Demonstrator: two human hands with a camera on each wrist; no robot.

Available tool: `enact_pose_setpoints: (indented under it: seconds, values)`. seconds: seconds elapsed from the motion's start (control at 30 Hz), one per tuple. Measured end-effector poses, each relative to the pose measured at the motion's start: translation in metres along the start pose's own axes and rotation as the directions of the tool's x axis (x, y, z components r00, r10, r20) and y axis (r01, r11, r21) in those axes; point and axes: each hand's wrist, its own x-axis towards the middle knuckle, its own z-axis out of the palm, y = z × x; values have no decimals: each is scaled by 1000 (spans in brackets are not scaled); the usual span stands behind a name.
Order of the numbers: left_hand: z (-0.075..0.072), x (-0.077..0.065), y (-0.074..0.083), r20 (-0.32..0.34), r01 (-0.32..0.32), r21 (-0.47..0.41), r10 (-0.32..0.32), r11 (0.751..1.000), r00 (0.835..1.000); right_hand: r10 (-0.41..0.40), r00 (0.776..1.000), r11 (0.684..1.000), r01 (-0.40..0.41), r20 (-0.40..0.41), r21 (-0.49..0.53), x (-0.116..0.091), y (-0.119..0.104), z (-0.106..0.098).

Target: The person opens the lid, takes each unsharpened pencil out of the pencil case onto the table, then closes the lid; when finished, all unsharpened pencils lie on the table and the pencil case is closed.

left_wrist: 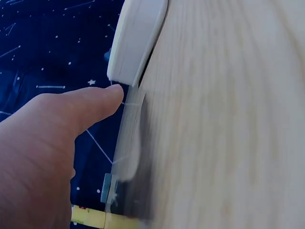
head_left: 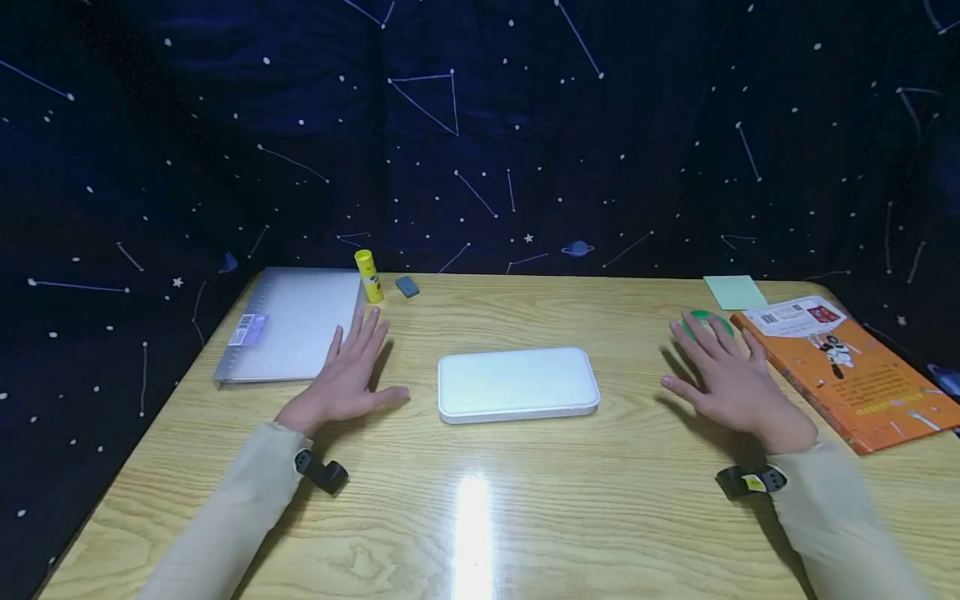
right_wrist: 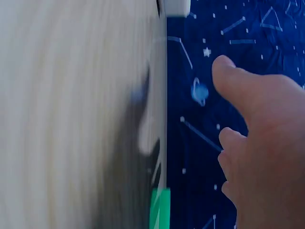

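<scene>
One dark blue cloth [head_left: 487, 192] printed with stars and constellations hangs behind everything, and in front of it stretches a wooden table [head_left: 405, 517]. An orange book [head_left: 877, 392] lies at the right, with a white label near its far left corner; a clear-covered folder [head_left: 303, 325] lies at the left. Their places on opposite sides probably leave the middle for the white case [head_left: 518, 384], which rests flat on the table between the two hands, touched by neither.

The case's long axis runs left to right, roughly along the table's back edge, with the right end slightly farther from the person. Both ends look alike, so I cannot tell which is its front.

The left hand [head_left: 345, 375] hovers just beside the folder, fingers straight and slightly spread, thumb stretched towards the case. The right hand [head_left: 731, 383] mirrors it near the book, fingers fanned a little, thumb pointing inward. Neither pinches anything; held this way, they seem to be framing the case rather than handling it.

A pale green paper square [head_left: 735, 292] lies by the back edge. A green ring [right_wrist: 160, 207], perhaps tape, is partly hidden behind the right fingertips. A yellow glue stick [head_left: 369, 277] stands upright beside the folder, probably on its flat end for balance, and a small grey-blue eraser [head_left: 407, 287] lies next to it.
</scene>
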Motion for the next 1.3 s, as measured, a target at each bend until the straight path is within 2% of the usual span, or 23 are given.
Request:
enact_pose_setpoints:
  seconds: [0.17, 0.33, 0.6, 0.73, 0.83, 1.2, 1.3]
  values:
    - [5, 0, 7, 20, -33, -31, 33, 999, 999, -49, 998, 993, 45, 41, 113, 6, -24, 5]
    - [11, -1, 16, 40, -84, -77, 87, 993, 995, -113, 990, 965, 88, 89, 247, 12, -47, 15]
    - [23, -5, 38, 86, -150, -206, 171, 967, 981, -208, 977, 929, 182, 47, 322, 16, -67, 28]
    - [28, -6, 48, 84, -139, -278, 168, 951, 982, -233, 972, 927, 216, 19, 305, 20, -73, 30]
    - [33, -3, 53, 69, -123, -333, 154, 935, 986, -226, 974, 933, 211, 19, 291, 20, -75, 29]
    - [40, -2, 57, 2, -108, -443, 121, 890, 993, -181, 983, 938, 162, 33, 305, 19, -82, 29]
    - [41, -4, 58, -2, -93, -451, 103, 888, 995, -183, 983, 931, 164, 28, 325, 19, -84, 29]
